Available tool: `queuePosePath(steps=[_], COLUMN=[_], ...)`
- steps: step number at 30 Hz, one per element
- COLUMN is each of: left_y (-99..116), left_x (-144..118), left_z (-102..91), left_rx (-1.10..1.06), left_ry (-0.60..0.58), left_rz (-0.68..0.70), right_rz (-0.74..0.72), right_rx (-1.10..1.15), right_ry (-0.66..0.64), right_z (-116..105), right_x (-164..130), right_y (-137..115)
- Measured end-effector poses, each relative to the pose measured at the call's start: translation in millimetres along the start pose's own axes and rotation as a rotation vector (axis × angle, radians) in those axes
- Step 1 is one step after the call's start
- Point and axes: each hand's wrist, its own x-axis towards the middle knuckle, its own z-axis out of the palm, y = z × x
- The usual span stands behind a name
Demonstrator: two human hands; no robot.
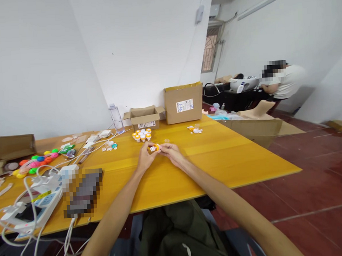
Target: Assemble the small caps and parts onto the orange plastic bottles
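Both hands meet over the middle of the table around a small white-and-orange piece [153, 148]. The fingers of my left hand [145, 157] are closed on its white end, which has dark marks. My right hand [171, 151] pinches the orange end. What the piece is cannot be made out at this size. Just beyond the hands stands a tight group of similar white-and-orange pieces [142, 135]. A small clear part [166, 141] lies behind my right hand.
Loose white and orange parts [196, 130] lie farther right. An open carton [145, 118], a taped carton [184, 104] and a clear bottle [116, 118] line the wall. Leftward are a power strip [45, 201], cables and a dark blurred device [85, 191]. Another person [286, 82] sits far right.
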Motion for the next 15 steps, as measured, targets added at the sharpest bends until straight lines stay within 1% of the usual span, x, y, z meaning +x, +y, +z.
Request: queuePosePath(steps=[4, 15], left_y=[1.4, 2.7], left_x=[-0.2, -0.4], left_z=[-0.7, -3.0], left_rx=[0.032, 0.031], left_ry=[0.010, -0.044], left_rz=[0.029, 0.052], right_rz=[-0.014, 0.024], right_rx=[-0.043, -0.041], right_ry=[0.012, 0.004], right_z=[0.7, 0.1], right_x=[-0.4, -2.5], right_y=[-1.5, -4.1])
